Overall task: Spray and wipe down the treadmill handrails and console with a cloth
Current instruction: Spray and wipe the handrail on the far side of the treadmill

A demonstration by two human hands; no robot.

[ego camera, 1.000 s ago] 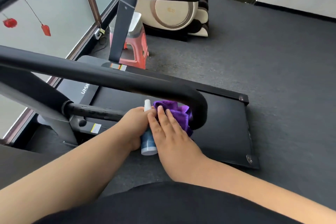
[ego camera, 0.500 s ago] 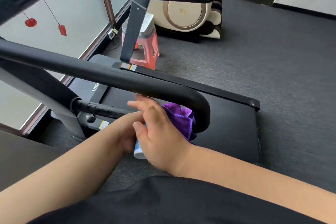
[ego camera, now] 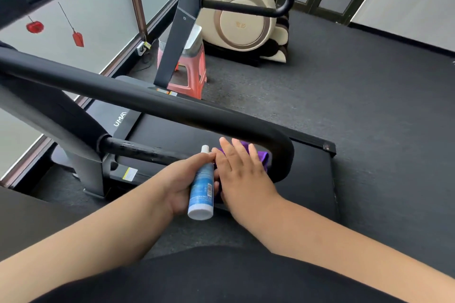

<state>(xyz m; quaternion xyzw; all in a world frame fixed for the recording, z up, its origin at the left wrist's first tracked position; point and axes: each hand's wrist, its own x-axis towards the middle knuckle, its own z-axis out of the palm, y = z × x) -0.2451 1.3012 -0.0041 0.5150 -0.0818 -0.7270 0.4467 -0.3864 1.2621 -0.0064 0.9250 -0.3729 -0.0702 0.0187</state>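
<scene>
The left hand [ego camera: 182, 187] is curled round a small blue-and-white plastic spray bottle [ego camera: 202, 184], gripping it just below the thinner lower bar of the near black padded treadmill handrail [ego camera: 152, 103]. The bottle's long axis runs from its flat white base, nearest the camera, up and slightly right to the white nozzle cap, which points away toward the treadmill's black running deck [ego camera: 310, 174]. Immediately right of it, the right hand [ego camera: 242, 174] lies flat with straight fingers spread, pressing on a purple microfibre cloth [ego camera: 263, 158] tucked inside the handrail's curved end; only a sliver of the cloth shows past the fingers.

Judging from this, the work sits at the spraying or cloth-loading stage on the near rail. No wetness or wiped streak can be made out on the bar. The far handrail [ego camera: 246, 8] and the console, seen only as a dark edge at top left, probably remain to be done.
</scene>
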